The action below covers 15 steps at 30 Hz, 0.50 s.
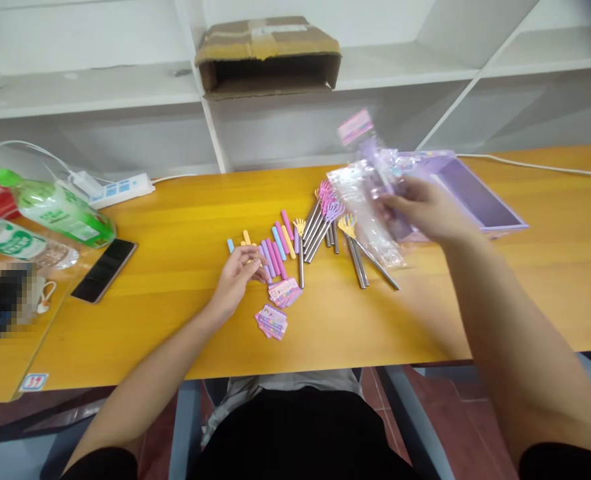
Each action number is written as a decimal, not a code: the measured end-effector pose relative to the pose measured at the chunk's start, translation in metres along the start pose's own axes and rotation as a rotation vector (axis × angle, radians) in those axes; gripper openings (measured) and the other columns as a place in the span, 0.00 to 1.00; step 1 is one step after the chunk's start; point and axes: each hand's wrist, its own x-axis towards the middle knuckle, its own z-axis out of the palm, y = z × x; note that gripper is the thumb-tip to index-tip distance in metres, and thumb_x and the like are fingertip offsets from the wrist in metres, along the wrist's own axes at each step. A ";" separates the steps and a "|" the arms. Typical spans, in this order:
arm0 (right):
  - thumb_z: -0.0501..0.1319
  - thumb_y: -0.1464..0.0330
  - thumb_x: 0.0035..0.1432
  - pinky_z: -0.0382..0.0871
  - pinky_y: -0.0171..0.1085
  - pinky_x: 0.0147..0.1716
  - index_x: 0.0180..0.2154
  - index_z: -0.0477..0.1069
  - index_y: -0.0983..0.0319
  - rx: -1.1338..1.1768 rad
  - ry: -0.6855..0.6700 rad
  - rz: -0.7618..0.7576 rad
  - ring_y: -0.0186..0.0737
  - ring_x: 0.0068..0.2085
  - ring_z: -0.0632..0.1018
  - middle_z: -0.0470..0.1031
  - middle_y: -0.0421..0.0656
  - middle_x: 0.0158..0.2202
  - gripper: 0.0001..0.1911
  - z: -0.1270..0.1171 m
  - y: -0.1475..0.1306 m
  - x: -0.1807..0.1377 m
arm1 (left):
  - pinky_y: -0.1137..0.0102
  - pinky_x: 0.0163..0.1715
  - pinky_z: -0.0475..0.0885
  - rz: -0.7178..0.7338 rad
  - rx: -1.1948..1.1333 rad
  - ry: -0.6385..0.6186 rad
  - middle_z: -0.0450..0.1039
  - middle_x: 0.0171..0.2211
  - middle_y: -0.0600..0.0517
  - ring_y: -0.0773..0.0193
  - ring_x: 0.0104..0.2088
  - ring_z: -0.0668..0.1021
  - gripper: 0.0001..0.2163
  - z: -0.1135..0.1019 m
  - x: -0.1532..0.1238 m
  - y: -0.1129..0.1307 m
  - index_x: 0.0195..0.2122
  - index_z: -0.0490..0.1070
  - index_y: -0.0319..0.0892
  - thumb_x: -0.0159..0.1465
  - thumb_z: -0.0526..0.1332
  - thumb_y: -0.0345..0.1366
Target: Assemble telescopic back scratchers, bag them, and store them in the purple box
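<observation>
My right hand (415,207), smeared by motion, grips a clear plastic packet (375,157) with a pink top label and something purple inside, above the pile of clear bags (365,207). My left hand (238,273) rests among the coloured handle tubes (278,250), its fingers curled and the thumb near the fingertips; what they pinch, if anything, is hidden. Between the hands lie several back scratchers with metal rods (319,230) and pink, purple and yellow hand-shaped heads. Yellow-headed ones (359,257) lie nearer my right hand. Small pink cards (284,293) sit in front of the tubes, with more cards (272,323) closer to me.
A purple box (490,197) stands open behind my right hand. On the left are a phone (104,270), a green-capped bottle (60,207), a clear bottle (22,240) and a power strip (122,191). An open cardboard box (270,40) sits on the shelf above.
</observation>
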 end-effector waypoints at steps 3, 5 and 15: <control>0.59 0.64 0.76 0.61 0.38 0.32 0.47 0.73 0.66 -0.073 0.171 0.169 0.31 0.29 0.74 0.77 0.46 0.33 0.10 -0.039 0.026 0.031 | 0.67 0.37 0.77 -0.051 0.009 -0.011 0.79 0.41 0.51 0.66 0.32 0.82 0.16 0.000 0.000 -0.002 0.49 0.69 0.42 0.69 0.68 0.47; 0.58 0.65 0.75 0.62 0.40 0.35 0.49 0.75 0.69 -0.201 0.189 0.262 0.33 0.32 0.74 0.79 0.52 0.38 0.13 -0.056 0.046 0.048 | 0.67 0.36 0.77 -0.066 0.016 -0.002 0.79 0.41 0.51 0.66 0.32 0.82 0.17 -0.001 0.001 -0.002 0.49 0.69 0.42 0.68 0.68 0.48; 0.60 0.75 0.65 0.59 0.46 0.43 0.49 0.83 0.71 -0.553 0.419 0.229 0.41 0.34 0.66 0.82 0.62 0.44 0.16 -0.056 0.075 0.048 | 0.70 0.33 0.72 0.126 0.181 0.234 0.74 0.35 0.55 0.67 0.30 0.77 0.10 -0.027 0.020 0.007 0.45 0.69 0.44 0.67 0.63 0.43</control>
